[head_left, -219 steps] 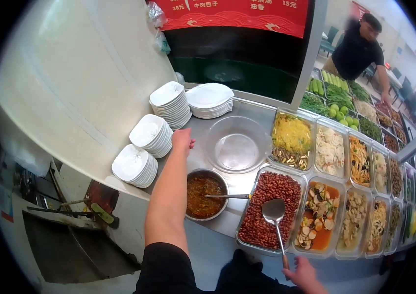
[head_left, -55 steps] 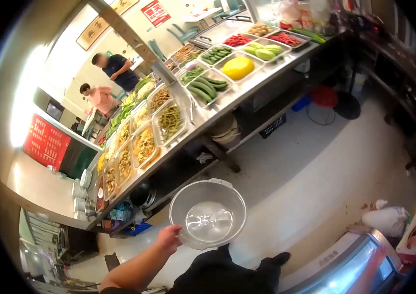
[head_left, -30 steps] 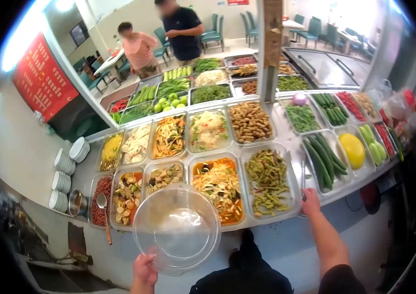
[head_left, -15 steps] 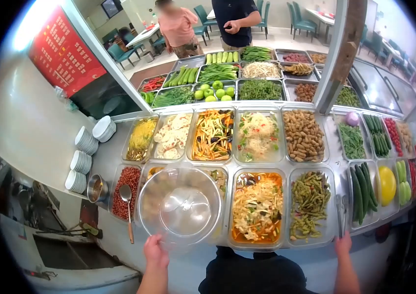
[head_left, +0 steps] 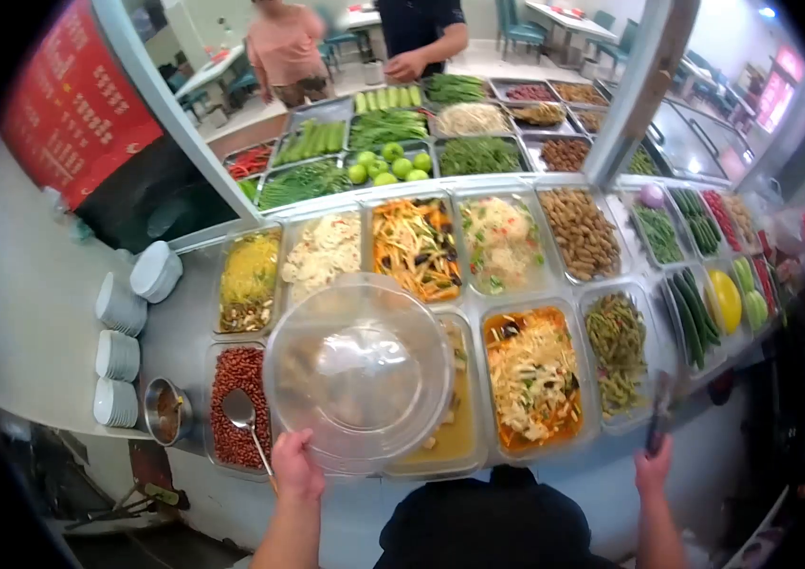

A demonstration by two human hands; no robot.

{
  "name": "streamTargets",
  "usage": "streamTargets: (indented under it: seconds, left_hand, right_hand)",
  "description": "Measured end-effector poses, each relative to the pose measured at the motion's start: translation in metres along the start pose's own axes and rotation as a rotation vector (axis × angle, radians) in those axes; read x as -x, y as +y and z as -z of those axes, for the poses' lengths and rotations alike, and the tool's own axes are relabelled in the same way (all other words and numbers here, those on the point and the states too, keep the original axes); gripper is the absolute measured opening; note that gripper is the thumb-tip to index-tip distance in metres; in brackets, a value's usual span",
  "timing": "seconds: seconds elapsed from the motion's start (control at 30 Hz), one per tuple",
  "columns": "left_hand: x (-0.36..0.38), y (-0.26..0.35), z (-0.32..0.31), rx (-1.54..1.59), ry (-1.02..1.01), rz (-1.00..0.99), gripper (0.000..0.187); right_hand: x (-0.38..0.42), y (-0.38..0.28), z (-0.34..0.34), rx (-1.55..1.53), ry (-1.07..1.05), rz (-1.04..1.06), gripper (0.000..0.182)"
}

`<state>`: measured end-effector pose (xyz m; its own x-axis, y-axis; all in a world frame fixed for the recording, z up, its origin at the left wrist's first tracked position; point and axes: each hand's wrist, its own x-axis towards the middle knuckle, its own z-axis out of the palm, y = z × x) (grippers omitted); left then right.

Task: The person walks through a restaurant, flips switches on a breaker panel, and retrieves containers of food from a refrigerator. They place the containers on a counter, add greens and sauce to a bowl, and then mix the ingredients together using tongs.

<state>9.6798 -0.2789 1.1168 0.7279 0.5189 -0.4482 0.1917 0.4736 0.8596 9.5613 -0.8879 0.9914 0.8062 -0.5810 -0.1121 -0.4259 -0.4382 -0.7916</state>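
My left hand (head_left: 298, 467) grips the near rim of a clear round plastic bowl (head_left: 363, 375), which hangs over the front trays. No food shows in the bowl, and it partly hides a tray of dish with pale liquid (head_left: 455, 441). In my right hand (head_left: 652, 465) is a pair of metal tongs (head_left: 658, 412), blurred and pointing away from me. The tongs are nearest a tray of green pickled peppers or similar pieces (head_left: 616, 346). Between my hands lies a tray of shredded food in orange oil (head_left: 533, 379). Close to my left hand, a spoon (head_left: 239, 408) rests on red peanuts (head_left: 237, 365).
White bowls are stacked (head_left: 118, 356) at the left, beside a metal pot (head_left: 165, 412). A post (head_left: 644, 90) rises from the counter. Vegetable trays (head_left: 388, 175) fill the far side, where two people stand. Cucumbers (head_left: 692, 318) lie at the right.
The view has turned and shifted. My left hand and the bowl now sit closer to the peanuts' tray, covering more of the middle trays. The tongs have tilted and blurred, still in my right hand.
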Motion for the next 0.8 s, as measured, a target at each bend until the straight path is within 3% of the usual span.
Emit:
streamTargets:
  seconds: [0.03, 0.1, 0.13, 0.17, 0.2, 0.23, 0.3, 0.4, 0.47, 0.53, 0.6, 0.67, 0.8]
  left_hand:
    - [-0.001, 0.0, 0.008, -0.004, -0.021, 0.001, 0.029]
    - [0.007, 0.011, 0.006, -0.007, -0.039, 0.014, 0.033]
    - [0.01, 0.018, 0.006, -0.003, -0.038, -0.012, 0.036]
    - [0.012, 0.019, 0.009, 0.001, -0.062, -0.012, 0.04]
    - [0.016, 0.02, 0.011, -0.003, -0.067, 0.0, 0.04]
    - [0.021, 0.022, 0.011, 0.007, -0.057, 0.028, 0.04]
    - [0.027, 0.018, 0.011, 0.018, -0.047, 0.058, 0.04]
    - [0.035, 0.005, 0.021, 0.028, -0.018, 0.026, 0.036]
    - [0.036, -0.012, 0.036, -0.012, -0.016, 0.026, 0.03]
    - [0.043, -0.023, 0.037, -0.027, -0.012, 0.029, 0.028]
    - [0.052, -0.028, 0.029, -0.039, -0.013, 0.029, 0.027]
    - [0.065, -0.026, 0.011, -0.031, -0.001, 0.05, 0.033]
    - [0.082, -0.028, -0.013, -0.06, 0.048, 0.046, 0.034]
  right_hand:
    - [0.008, -0.043, -0.022, -0.063, 0.023, 0.03, 0.044]
    - [0.014, -0.106, -0.033, 0.054, -0.376, -0.219, 0.034]
    - [0.019, -0.129, -0.039, 0.061, -0.362, -0.233, 0.034]
    - [0.025, -0.149, -0.044, 0.037, -0.535, -0.304, 0.029]
    - [0.03, -0.156, -0.044, 0.009, -0.709, -0.372, 0.029]
    - [0.032, -0.153, -0.041, 0.013, -0.704, -0.378, 0.029]
    - [0.027, -0.138, -0.035, -0.204, -0.865, -0.829, 0.039]
    - [0.011, -0.125, -0.026, -0.044, -0.903, -1.017, 0.044]
    - [0.003, -0.132, -0.037, 0.003, -0.923, -1.043, 0.043]
    - [-0.008, -0.132, -0.066, 0.098, -1.18, -1.012, 0.042]
    - [-0.015, -0.124, -0.101, -0.19, -1.348, -0.94, 0.039]
    - [-0.015, -0.144, -0.137, -0.336, -1.202, -1.015, 0.039]
    - [-0.02, -0.149, -0.17, -0.35, -1.155, -0.987, 0.04]
